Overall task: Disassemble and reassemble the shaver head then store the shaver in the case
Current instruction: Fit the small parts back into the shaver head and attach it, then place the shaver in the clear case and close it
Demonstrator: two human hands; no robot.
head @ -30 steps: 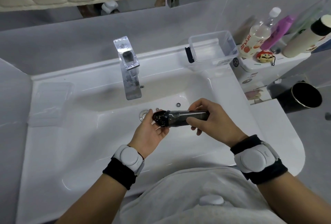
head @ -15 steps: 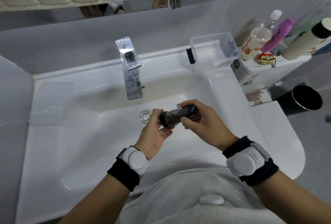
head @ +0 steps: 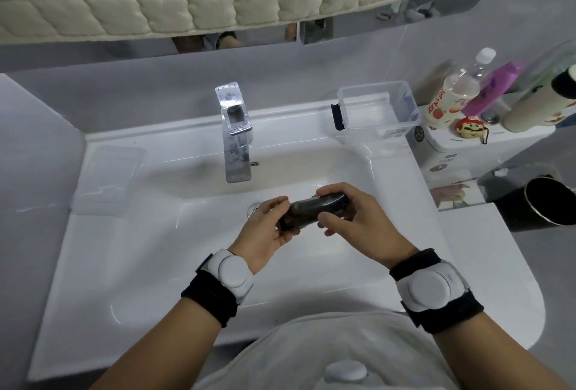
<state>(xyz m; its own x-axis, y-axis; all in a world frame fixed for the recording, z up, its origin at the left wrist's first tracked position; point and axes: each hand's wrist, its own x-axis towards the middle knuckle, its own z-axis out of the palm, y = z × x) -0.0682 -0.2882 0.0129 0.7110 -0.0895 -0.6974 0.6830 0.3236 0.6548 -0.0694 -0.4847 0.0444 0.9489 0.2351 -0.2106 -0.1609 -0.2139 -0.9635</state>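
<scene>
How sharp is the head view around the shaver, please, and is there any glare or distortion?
Head view: the shaver is motion-blurred between left hand and right hand; glare on the tap; wide-angle bending curves the sink edges.

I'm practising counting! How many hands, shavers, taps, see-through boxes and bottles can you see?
Hands: 2, the left hand and the right hand, both gripping the shaver
Shavers: 1, the dark shaver
Taps: 1, the shiny tap
See-through boxes: 1, the clear box
Bottles: 3, the clear bottle, the purple bottle, the cream bottle
Total: 8
</scene>
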